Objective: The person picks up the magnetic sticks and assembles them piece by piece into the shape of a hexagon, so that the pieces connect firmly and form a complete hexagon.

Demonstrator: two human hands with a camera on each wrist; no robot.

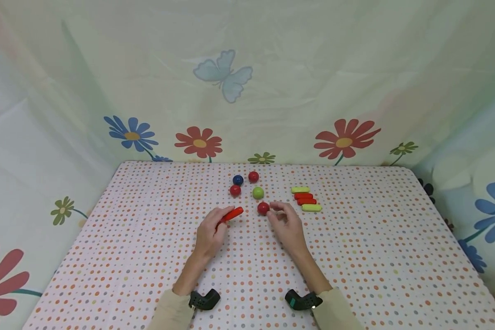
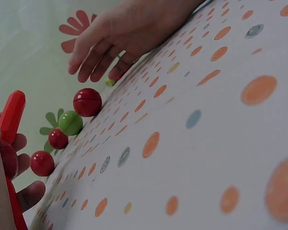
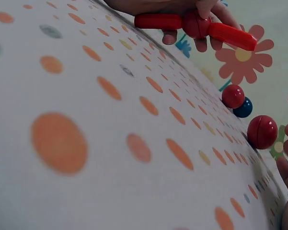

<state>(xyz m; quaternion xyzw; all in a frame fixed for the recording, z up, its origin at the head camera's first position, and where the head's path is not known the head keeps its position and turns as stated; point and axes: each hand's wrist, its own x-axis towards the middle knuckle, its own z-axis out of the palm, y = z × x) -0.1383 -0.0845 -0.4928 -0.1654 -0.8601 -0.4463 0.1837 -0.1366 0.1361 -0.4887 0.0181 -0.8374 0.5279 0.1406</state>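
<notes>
One join looks done, red stick-ball-stick piece (image 3: 196, 25) gripped in curled fingers of the left hand (image 1: 209, 232) above the worktop (image 1: 354, 261); right hand (image 1: 287, 228) relaxed, holding nothing, just beside a red ball (image 1: 263, 208); that, four other balls (image 1: 258, 193) and four sticks (image 1: 307, 201) lie unjoined.

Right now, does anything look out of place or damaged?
Nothing stands out; no visible spills or damage. The four unheld bars lie slightly staggered, and the left hand grips two red bars with a red ball between.

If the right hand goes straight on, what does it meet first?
Probably the red ball just ahead of the right hand, near its fingertips; the head view leaves the exact depth unclear.
</notes>
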